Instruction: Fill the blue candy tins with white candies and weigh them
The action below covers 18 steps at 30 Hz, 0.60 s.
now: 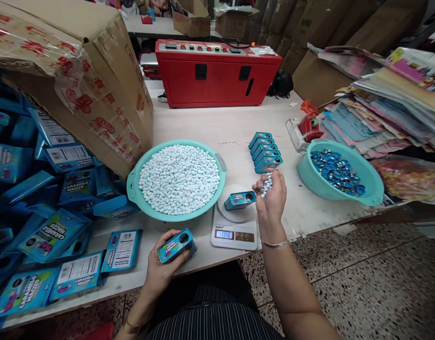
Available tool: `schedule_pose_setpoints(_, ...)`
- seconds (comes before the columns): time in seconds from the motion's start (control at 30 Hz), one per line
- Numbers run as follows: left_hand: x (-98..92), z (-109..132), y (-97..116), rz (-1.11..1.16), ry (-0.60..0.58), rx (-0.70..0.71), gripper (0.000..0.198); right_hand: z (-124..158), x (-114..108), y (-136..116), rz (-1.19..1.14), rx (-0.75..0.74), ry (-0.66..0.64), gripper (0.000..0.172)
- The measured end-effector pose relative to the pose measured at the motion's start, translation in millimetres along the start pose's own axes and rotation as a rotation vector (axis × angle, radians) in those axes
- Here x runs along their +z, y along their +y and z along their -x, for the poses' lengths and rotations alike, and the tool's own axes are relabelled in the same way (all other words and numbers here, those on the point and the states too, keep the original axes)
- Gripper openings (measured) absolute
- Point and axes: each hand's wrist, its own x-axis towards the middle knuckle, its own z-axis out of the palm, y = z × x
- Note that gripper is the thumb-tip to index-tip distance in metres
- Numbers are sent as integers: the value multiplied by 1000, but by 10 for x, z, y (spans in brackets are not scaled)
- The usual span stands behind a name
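Observation:
My left hand [161, 267] grips a small blue candy box [175, 245] with a round hole in its top, near the table's front edge. My right hand [272, 198] is cupped, palm up, holding a few white candies [266, 184] beside the scale. A second blue box [240, 200] lies on the white digital scale [234, 231], its open end toward my right hand. Just left of the scale sits a teal basin [132, 186] full of white candies [178, 178]. A row of several filled blue boxes [265, 151] stands behind my right hand.
Another teal basin [369, 184] at right holds blue and silver caps. Flat blue cartons [54, 231] pile at left under a tilted cardboard box [107, 61]. A red machine [217, 75] stands at the back. Stacked printed sheets [390, 108] lie at far right.

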Motion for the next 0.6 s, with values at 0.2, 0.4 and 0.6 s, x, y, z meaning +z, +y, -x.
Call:
schedule_pose_setpoints(0.2, 13, -6, 53, -6, -1, 1, 48, 5, -14, -3, -5, 1, -11, 21)
schedule_pose_setpoints(0.4, 12, -15, 67, -28, 30, 27, 47, 5, -20, 0, -22, 13, 0, 21)
schedule_pose_setpoints(0.6, 12, -55, -9, -49, 81, 79, 43, 11, -8, 3, -34, 23, 2, 20)
